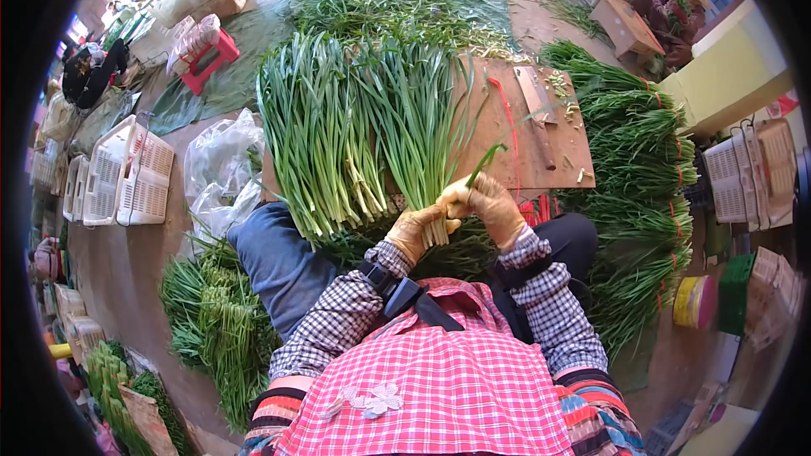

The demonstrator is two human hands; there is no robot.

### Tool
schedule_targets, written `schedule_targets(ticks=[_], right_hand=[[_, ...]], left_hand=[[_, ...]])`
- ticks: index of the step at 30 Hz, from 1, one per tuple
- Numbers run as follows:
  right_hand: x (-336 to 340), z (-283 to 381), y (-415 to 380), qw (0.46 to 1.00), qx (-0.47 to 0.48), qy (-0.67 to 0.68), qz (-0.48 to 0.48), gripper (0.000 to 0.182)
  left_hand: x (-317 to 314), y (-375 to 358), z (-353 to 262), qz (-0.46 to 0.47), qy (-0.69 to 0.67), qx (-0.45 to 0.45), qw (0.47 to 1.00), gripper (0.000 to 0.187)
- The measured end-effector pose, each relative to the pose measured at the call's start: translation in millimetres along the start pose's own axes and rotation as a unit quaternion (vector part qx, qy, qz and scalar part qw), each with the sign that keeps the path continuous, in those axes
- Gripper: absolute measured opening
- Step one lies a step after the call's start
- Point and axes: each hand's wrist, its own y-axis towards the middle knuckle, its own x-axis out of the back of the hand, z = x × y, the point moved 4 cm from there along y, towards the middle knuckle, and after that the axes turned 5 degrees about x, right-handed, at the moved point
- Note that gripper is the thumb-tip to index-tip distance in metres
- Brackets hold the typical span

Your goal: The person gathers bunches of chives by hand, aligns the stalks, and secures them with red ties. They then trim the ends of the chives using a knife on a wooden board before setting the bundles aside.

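Observation:
My gloved left hand (411,232) is wrapped round the pale stem ends of a bunch of green stalks (414,135), whose leaves lie away from me on the wooden board (481,152). Right beside it, my gloved right hand (486,203) is closed, with a short green leaf (486,160) sticking up from its fingers. To the left on the board rests a larger pile of stalks (317,135). A cleaver (536,97) and a red strip (507,110) lie at the board's right side, near cut stem pieces (562,84).
Tied green bundles (625,203) are stacked to the right, more greens (220,312) at the lower left. Also around are a clear plastic bag (221,160), white crates (131,173), a red stool (211,61) and a person (684,13) at the upper right.

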Motion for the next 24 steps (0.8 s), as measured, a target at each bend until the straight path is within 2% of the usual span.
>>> schedule_targets(ticks=[2, 8, 10, 12, 17, 20, 21, 22, 23, 24], right_hand=[[-5.6, -4.3, -14.5, 0.995, -0.050, -0.010, 0.081, 0.027], [-0.5, -13.2, -37.9, 0.994, -0.090, 0.054, 0.040, 0.031], [-0.9, -12.0, -38.3, 0.993, -0.106, 0.038, 0.034, 0.031], [-5.4, -10.8, -40.6, 0.989, -0.123, 0.011, 0.077, 0.029], [-11.5, -2.1, -47.9, 0.975, -0.166, -0.053, 0.136, 0.020], [-13.1, 0.2, -58.9, 0.941, -0.257, -0.106, 0.194, 0.019], [-16.0, -8.5, -65.8, 0.938, -0.259, -0.082, 0.216, 0.014], [-14.1, -13.5, -72.8, 0.919, -0.256, -0.161, 0.253, 0.021], [-10.5, -18.4, -78.3, 0.864, -0.249, -0.333, 0.285, 0.026], [-9.8, -15.9, -78.8, 0.779, -0.231, -0.495, 0.307, 0.031]], left_hand=[[6.8, 9.6, 5.6, 0.087, -0.042, -0.019, 0.995, 0.039], [-6.1, 3.0, -2.7, 0.207, -0.110, 0.026, 0.972, 0.042], [-3.7, 4.9, -4.2, 0.199, -0.114, 0.021, 0.973, 0.041], [-3.9, 4.5, -4.1, 0.175, -0.120, -0.006, 0.977, 0.038], [4.3, 12.4, 3.9, 0.139, -0.144, 0.013, 0.980, 0.038], [4.2, 11.0, 3.8, 0.119, -0.161, 0.010, 0.980, 0.027], [-7.4, 4.0, -5.0, 0.112, -0.170, -0.015, 0.979, 0.026], [-0.7, 15.4, -4.4, 0.160, -0.191, -0.022, 0.968, 0.029], [-1.1, 14.5, -9.2, 0.175, -0.192, -0.031, 0.965, 0.032], [-6.4, 9.5, -17.9, 0.191, -0.192, -0.041, 0.962, 0.034]])
